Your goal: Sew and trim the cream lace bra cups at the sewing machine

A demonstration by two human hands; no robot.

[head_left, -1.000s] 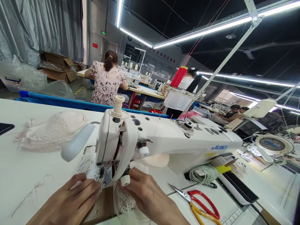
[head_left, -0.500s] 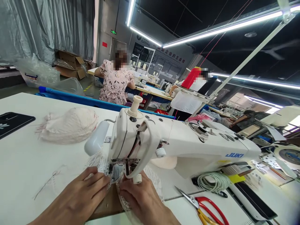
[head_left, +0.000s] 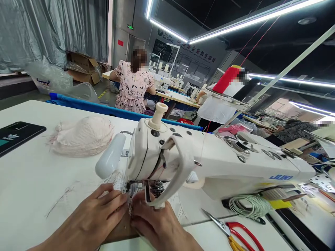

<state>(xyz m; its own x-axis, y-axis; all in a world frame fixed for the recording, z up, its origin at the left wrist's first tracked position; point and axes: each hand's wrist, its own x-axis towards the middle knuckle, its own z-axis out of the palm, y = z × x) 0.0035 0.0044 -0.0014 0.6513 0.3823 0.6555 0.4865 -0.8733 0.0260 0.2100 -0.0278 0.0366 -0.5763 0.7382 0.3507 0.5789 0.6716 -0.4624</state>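
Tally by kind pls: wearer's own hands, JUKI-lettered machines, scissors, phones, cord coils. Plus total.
Wearer's hands: 2 (left hand, right hand)
JUKI-lettered machine: 1
Scissors: 1 pair, cut off by the frame
Phone: 1, cut off by the frame
Cord coil: 1
Total: 6

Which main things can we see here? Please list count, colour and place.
Nearest sewing machine: one, white, centre
Lace: count unclear, white, under the machine head
Cup-shaped cloth: count unclear, pale pink, left
Phone: one, black, far left
Scissors: one pair, red and orange handles, front right
Cord coil: one, pale green, beyond scissors
Near thread cones: two, red and black, behind machine
Near table: one, white, beneath machine
Co-workers: at least three, pink, white and dark clothes, background
Left hand: one, bare, on lace
Right hand: one, bare, at machine head
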